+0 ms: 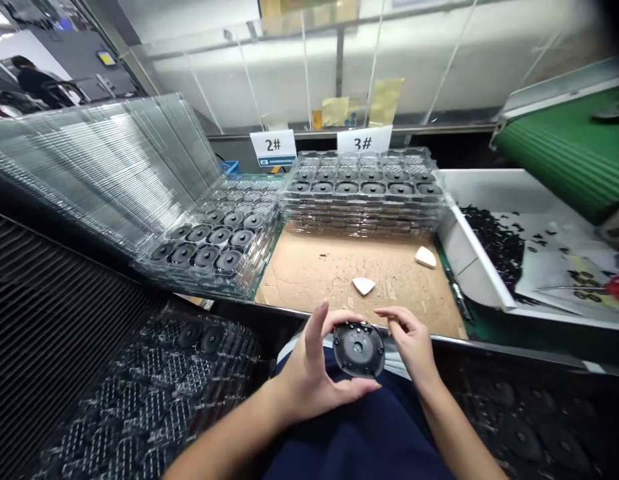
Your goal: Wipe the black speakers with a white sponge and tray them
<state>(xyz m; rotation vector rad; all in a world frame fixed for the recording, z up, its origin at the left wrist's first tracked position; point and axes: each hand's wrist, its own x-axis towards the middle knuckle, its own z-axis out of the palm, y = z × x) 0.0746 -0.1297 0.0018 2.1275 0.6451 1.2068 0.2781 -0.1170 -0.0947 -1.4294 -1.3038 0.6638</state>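
Note:
My left hand grips a round black plastic part by its edge, thumb below and fingers above. The part's face is toward me, with a small hub in the middle and small posts around the rim. Just right of its upper edge is my right hand, thumb and forefinger pinched together; whatever might be between them is too small to make out. Two white wedge-shaped pieces lie apart on the cardboard sheet beyond my hands.
Clear trays of round black parts are stacked at left and a similar stack at the back. On the right, a white bin holds small black pieces, below a green conveyor belt. More trays sit low at left.

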